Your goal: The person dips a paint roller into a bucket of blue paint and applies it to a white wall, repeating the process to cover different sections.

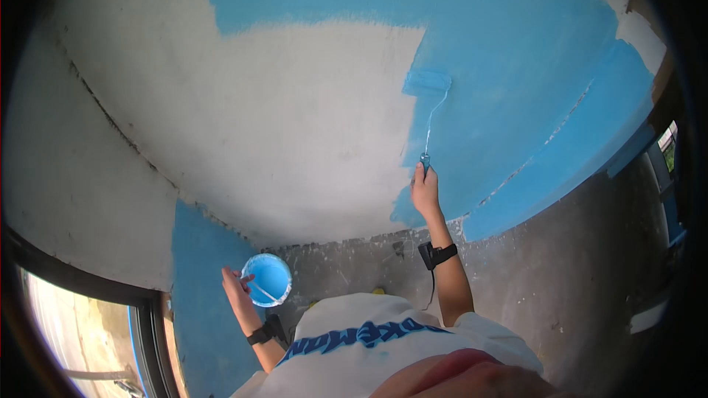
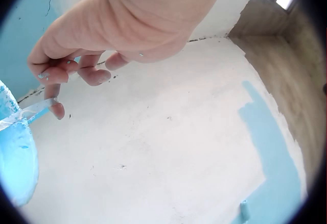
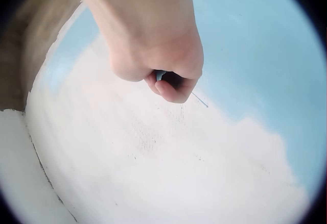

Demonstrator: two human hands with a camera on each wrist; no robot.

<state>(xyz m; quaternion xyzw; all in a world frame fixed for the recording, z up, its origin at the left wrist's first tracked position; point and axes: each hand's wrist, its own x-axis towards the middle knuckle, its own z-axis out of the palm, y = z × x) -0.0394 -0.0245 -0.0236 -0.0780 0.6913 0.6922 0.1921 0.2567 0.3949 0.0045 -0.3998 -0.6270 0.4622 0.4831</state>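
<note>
While the person's white shirt point(image 1: 369, 368) is filling the near edge of the head view, the left hand point(image 1: 239, 301) is holding a round bucket point(image 1: 266, 259) by its thin handle point(image 1: 265, 292). The left fingers are curling round that handle, with gaps showing between some of them, and blue specks are marking their skin. Bright blue paint point(image 1: 273, 275) is lying inside the bucket, and smears of it are coating the rim and handle. Large blue lettering point(image 1: 369, 333) is running across the shirt and appears to be reading "POKÉMON". Black bands with small devices are circling the left wrist point(image 1: 265, 330) and the right wrist point(image 1: 437, 254), and a dark cable is hanging from the right one.

Farther out, the right hand point(image 1: 425, 191) is gripping a paint roller point(image 1: 428, 82), its fingers clamping together round the handle and the thumb lying along it. A thin bent rod is joining this handle to the blue roller head, which is touching the wall point(image 1: 310, 118) at the border between blue and bare off-white. Blue paint is covering the wall's upper and right parts and a patch beside the bucket. Dark, rough lines are crossing the wall on both sides. Below it, the grey floor point(image 1: 531, 287) is showing pale specks. A dark-framed opening point(image 1: 81, 324) is letting in light at the lower left.
</note>
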